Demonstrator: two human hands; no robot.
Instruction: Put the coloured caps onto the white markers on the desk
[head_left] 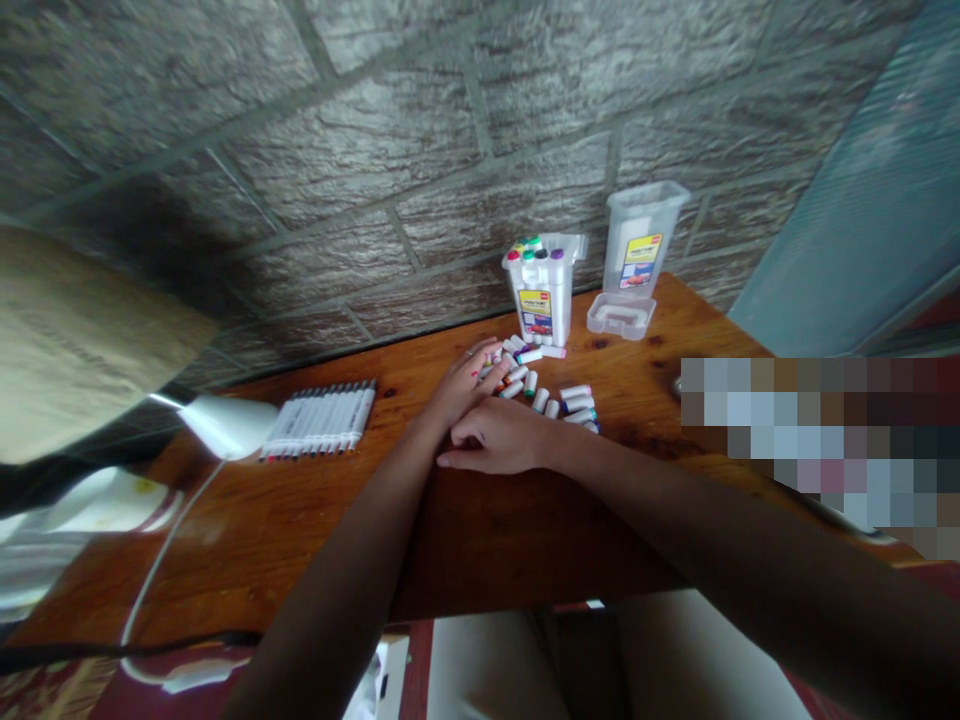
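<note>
On the wooden table, my left hand reaches forward with its fingers stretched out over a heap of short white marker caps with coloured ends. Its fingertips touch or cover some caps; the left hand looks open. My right hand lies close in front, crossing near the left wrist, with its fingers curled and the thumb pointing left. Nothing shows in it. More loose caps lie to its right. Behind the heap stands a clear plastic marker box holding markers with red, green, black and purple ends.
An open translucent box stands at the back right, its lid lying before it. To the left lies a row of white markers, beside a white lamp and its cord. A brick-patterned wall rises behind the table.
</note>
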